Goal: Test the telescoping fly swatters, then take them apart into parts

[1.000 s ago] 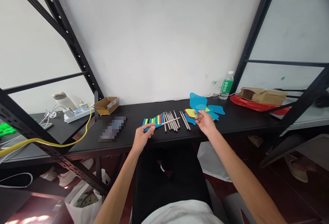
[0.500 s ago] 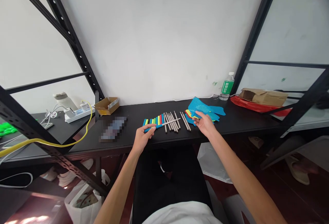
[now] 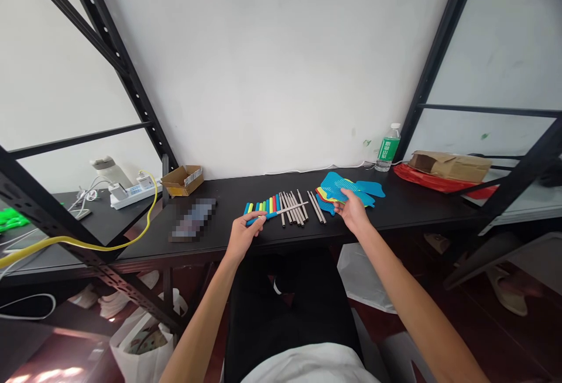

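Note:
My left hand (image 3: 244, 234) is closed around the blue handle (image 3: 256, 219) of a thin metal rod (image 3: 293, 208), which points right above the table. My right hand (image 3: 352, 212) pinches the edge of a flat blue fly swatter head (image 3: 337, 184) with small holes, tilted over a pile of similar heads. Yellow and red pieces (image 3: 323, 195) show in that pile, and another blue head (image 3: 371, 188) lies to its right. Between my hands lie several loose metal rods (image 3: 316, 207). Beyond my left hand is a row of coloured handles (image 3: 267, 202), partly covered by it.
On the black table (image 3: 228, 187) stand an open cardboard box (image 3: 182, 181) and a blurred flat object (image 3: 194, 220) at left. A water bottle (image 3: 388, 149) and a brown package (image 3: 452, 166) on red plastic are at right. A yellow cable (image 3: 151, 207) crosses the left side.
The blue fly swatter head in my right hand has tipped down and flattened, and the hand has shifted slightly right. My left hand stays in place with its handle.

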The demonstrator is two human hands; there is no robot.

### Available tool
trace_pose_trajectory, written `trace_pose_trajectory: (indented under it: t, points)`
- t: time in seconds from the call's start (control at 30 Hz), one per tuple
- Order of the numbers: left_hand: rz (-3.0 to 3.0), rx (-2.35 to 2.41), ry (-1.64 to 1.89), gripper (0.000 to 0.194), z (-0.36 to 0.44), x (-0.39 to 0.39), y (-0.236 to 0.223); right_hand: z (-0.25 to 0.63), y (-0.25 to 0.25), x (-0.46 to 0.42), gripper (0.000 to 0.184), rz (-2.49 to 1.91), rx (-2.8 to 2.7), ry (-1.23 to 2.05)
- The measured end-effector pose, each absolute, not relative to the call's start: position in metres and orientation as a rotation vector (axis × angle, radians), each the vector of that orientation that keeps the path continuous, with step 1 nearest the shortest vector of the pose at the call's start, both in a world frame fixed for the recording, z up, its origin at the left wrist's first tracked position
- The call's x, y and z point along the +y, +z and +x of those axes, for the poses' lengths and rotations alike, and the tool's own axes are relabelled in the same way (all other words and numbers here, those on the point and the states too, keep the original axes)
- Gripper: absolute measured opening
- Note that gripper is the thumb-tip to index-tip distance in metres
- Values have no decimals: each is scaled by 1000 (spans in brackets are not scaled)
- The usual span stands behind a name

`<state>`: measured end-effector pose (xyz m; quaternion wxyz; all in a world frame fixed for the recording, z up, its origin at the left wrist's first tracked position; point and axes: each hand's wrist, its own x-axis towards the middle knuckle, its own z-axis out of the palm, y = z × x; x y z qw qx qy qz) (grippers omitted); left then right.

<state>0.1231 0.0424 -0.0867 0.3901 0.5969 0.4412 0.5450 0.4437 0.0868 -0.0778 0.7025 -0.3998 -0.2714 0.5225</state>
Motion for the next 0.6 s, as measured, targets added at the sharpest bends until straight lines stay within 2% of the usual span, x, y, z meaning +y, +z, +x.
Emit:
trace_pose_trajectory:
  t: [0.1,0.17,0.4,0.6]
  points:
    - [1511,1123,1387,39,123,42,-86,441,-86,89,43,-941,-706,1055]
    - [1515,1121,1383,39,123,41,-85,439,-88,88,48,-971,-779,1020]
    - [1512,1118,1379,40,123,41,-85,434,-90,88,54,-920,-766,1000]
    - [1490,1128,1359,40,123,42,-86,434,-93,87,47,-900,-808,990]
